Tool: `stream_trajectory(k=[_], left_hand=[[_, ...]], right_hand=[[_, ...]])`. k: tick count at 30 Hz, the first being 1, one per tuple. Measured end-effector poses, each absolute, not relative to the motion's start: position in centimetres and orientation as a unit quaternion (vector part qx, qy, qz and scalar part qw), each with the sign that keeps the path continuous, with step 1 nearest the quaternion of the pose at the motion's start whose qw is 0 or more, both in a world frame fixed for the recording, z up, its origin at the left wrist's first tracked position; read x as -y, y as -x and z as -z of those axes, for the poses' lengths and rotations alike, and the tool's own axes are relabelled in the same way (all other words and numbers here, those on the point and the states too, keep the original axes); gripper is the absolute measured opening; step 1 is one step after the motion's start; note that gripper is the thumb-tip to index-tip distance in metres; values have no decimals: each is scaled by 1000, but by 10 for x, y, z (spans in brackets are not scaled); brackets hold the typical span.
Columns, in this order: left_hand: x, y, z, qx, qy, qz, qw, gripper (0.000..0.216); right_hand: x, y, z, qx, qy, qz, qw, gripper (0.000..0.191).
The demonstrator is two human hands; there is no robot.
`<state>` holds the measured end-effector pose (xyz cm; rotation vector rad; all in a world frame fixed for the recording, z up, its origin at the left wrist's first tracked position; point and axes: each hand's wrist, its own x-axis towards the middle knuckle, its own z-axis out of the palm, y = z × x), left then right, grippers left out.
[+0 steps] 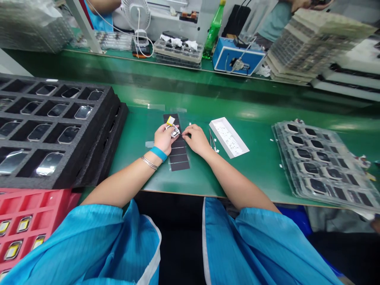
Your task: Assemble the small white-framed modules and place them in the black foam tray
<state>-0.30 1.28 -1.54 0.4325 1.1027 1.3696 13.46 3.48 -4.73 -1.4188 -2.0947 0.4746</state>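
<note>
Green anti-static matting covers the desk [237,178], seen from the head view, with blue smock sleeves [237,245] entering at the lower edge. All places below are given from the dark segmented strip [177,158], which lies on clear film mid-desk.

The left hand [162,139], with a blue wristband [158,154] and a metal bangle [149,162], rests over the strip. Its fingers [168,128] are together, clamped on a small metal-framed part [175,132] with a yellow tab [170,120]. That part sits above the strip's upper end; contact with the strip cannot be confirmed. The right hand [196,140] lies just right of the strip, its fingertips [184,135] bunched beside the part. Whether they hold anything cannot be determined.

Handling note: a light pinch at the part's edges appears advisable, keeping its face unobstructed.

Left of the strip stands a black foam tray [101,130] of glassy pieces. To the right lie a slender metal tool [211,140], probably tweezers, a white tray [228,136], and stacked clear trays [317,166]. A red tray [56,194] sits at lower left.
</note>
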Motion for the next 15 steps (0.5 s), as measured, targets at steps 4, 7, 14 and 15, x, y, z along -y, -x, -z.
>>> stream_trajectory(k=[4, 7, 14, 15], left_hand=[[-13, 0, 18, -479, -177, -609, 607, 10], [-14, -1, 21, -475, -169, -616, 606, 10], [-15, 0, 22, -473, -175, -615, 607, 9], [-15, 0, 22, -469, -175, -617, 607, 9]], right_hand=[[-37, -133, 47, 766, 541, -189, 291, 10], [-39, -131, 47, 753, 559, -200, 282, 6], [-41, -125, 53, 767, 549, -165, 287, 16], [-41, -126, 53, 775, 541, -160, 284, 15]])
